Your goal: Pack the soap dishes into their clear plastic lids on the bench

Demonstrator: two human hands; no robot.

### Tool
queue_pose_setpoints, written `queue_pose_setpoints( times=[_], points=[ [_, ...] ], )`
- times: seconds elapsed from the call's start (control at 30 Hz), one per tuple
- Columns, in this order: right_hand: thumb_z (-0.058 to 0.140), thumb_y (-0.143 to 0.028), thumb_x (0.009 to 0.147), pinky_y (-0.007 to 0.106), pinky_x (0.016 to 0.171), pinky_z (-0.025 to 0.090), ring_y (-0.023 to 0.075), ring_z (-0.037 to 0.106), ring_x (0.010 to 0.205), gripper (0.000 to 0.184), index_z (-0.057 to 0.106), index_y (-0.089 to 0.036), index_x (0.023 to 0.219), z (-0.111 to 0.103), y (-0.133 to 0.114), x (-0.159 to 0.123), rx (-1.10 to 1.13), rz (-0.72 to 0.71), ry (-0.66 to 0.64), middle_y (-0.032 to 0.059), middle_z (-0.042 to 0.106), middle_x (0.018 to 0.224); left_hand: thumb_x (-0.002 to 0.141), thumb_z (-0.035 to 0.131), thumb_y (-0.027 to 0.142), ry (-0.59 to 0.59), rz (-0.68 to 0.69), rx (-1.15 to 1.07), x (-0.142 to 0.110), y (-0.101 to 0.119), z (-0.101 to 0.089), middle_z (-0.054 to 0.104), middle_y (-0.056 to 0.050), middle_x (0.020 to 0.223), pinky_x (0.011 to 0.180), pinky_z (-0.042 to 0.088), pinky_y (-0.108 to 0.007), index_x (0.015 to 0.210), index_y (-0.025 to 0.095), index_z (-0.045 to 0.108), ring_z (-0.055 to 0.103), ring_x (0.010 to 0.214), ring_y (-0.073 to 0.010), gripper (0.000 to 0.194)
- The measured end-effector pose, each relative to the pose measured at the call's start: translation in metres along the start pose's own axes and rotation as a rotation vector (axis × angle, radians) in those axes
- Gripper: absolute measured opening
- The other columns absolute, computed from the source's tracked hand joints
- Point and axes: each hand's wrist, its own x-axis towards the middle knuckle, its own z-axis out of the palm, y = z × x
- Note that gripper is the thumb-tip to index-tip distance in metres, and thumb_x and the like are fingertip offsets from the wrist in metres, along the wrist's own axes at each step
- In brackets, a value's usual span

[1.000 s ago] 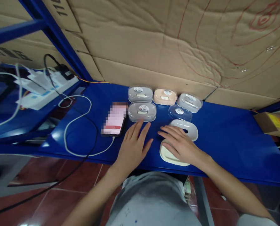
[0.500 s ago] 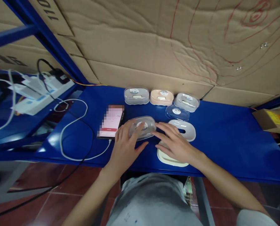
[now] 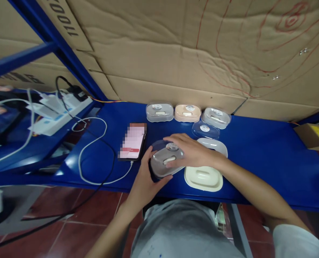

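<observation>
A grey soap box (image 3: 162, 162) with a clear lid is tilted between my two hands, close to the front of the blue table. A round label shows on the lid. My left hand (image 3: 145, 175) wraps its left and lower side, thumb along the near edge. My right hand (image 3: 193, 152) grips it from the right and above, fingers over the lid. Right of the box lies a cream oval tray (image 3: 203, 178) with a raised bar in its middle. Behind that tray a white oval piece (image 3: 220, 146) is partly covered by my right hand and wrist.
Along the cardboard wall stand a grey lidded box (image 3: 159, 116), a peach lidded box (image 3: 187, 116) and another grey lidded box (image 3: 217, 121). A loose clear lid (image 3: 209, 134) lies before them. Left are a phone (image 3: 134, 143) on a white cable and a power strip (image 3: 49, 123).
The grey soap box has been tilted up, showing its grey body. My right hand has moved left onto it, and my left hand has shifted from its top to its side.
</observation>
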Motion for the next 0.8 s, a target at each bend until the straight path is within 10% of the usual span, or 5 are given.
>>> queue_pose_setpoints(
  times=[0.17,0.47,0.6,0.8],
  points=[
    [0.076,-0.064,0.091,0.056,0.121,0.045,0.0386,0.05,0.146,0.085,0.048,-0.02,0.158,0.002,0.016,0.021,-0.193,0.223,0.198,0.0173,0.056,0.155,0.087,0.084,0.042,-0.012,-0.025,-0.05,-0.014,0.002,-0.008,0.048,-0.015,0.159,0.122,0.042,-0.061,0.167,0.036,0.013,0.05,0.15,-0.0343,0.107],
    [0.082,-0.052,0.089,0.069,0.123,0.034,0.0482,0.036,0.156,0.086,0.048,-0.014,0.159,0.012,0.031,0.042,-0.349,0.287,0.135,0.0264,0.042,0.166,0.084,0.086,0.043,0.06,-0.08,-0.333,-0.025,-0.001,-0.016,0.048,-0.016,0.155,0.117,0.048,-0.055,0.157,0.035,0.025,0.053,0.145,-0.0326,0.095],
    [0.061,-0.056,0.104,0.059,0.131,0.028,0.0349,0.026,0.165,0.071,0.041,-0.022,0.164,0.002,0.01,0.02,-0.097,0.109,0.044,0.0164,0.032,0.175,0.084,0.085,0.045,0.107,-0.054,-0.421,-0.02,-0.001,-0.013,0.052,-0.014,0.153,0.116,0.049,-0.051,0.157,0.036,0.026,0.057,0.141,-0.03,0.094],
    [0.069,-0.064,0.097,0.044,0.123,0.042,0.0304,0.049,0.152,0.084,0.04,-0.026,0.166,-0.004,-0.027,-0.014,0.215,-0.103,-0.275,0.0138,0.049,0.166,0.084,0.085,0.05,0.16,-0.031,-0.55,-0.013,0.001,-0.004,0.061,-0.014,0.146,0.109,0.054,-0.046,0.157,0.032,0.033,0.064,0.133,-0.0305,0.092]
  ],
)
